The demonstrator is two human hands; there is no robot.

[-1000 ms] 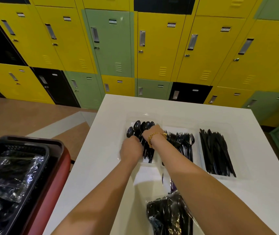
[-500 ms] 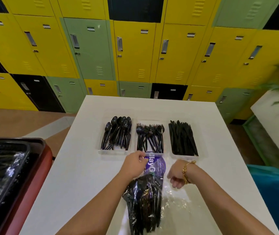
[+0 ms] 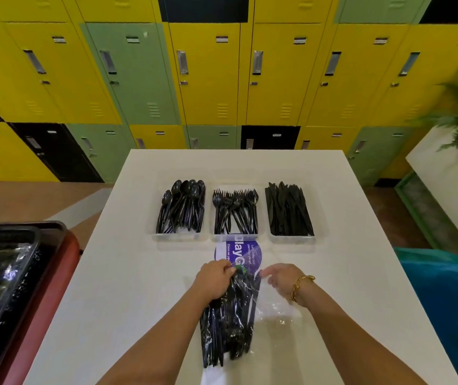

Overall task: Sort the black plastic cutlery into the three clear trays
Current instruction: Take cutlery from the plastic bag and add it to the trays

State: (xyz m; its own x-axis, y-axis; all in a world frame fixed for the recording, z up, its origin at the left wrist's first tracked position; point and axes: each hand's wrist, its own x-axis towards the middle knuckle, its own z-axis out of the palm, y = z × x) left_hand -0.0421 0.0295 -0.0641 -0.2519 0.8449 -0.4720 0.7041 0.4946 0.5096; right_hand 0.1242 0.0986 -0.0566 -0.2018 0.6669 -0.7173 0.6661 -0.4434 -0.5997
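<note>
Three clear trays stand in a row on the white table (image 3: 361,218). The left tray (image 3: 179,237) holds black spoons (image 3: 182,207), the middle tray (image 3: 236,238) black forks (image 3: 234,211), the right tray (image 3: 291,239) black knives (image 3: 287,209). Nearer me lies a clear plastic bag (image 3: 229,323) of black cutlery with a purple label (image 3: 240,252). My left hand (image 3: 215,279) grips the bag's neck just below the label. On the bag's right side, my right hand (image 3: 285,280), with a gold bracelet, pinches the clear film.
A red cart (image 3: 55,273) with a black bin (image 3: 2,273) of wrapped cutlery stands at the table's left. Yellow, green and black lockers (image 3: 208,79) line the wall behind. A teal bag (image 3: 442,301) and a white planter (image 3: 450,184) are at the right.
A second ago both hands were at the spoon tray. They pulled back to the bag; since half a second ago the right hand has moved in and taken hold of the film.
</note>
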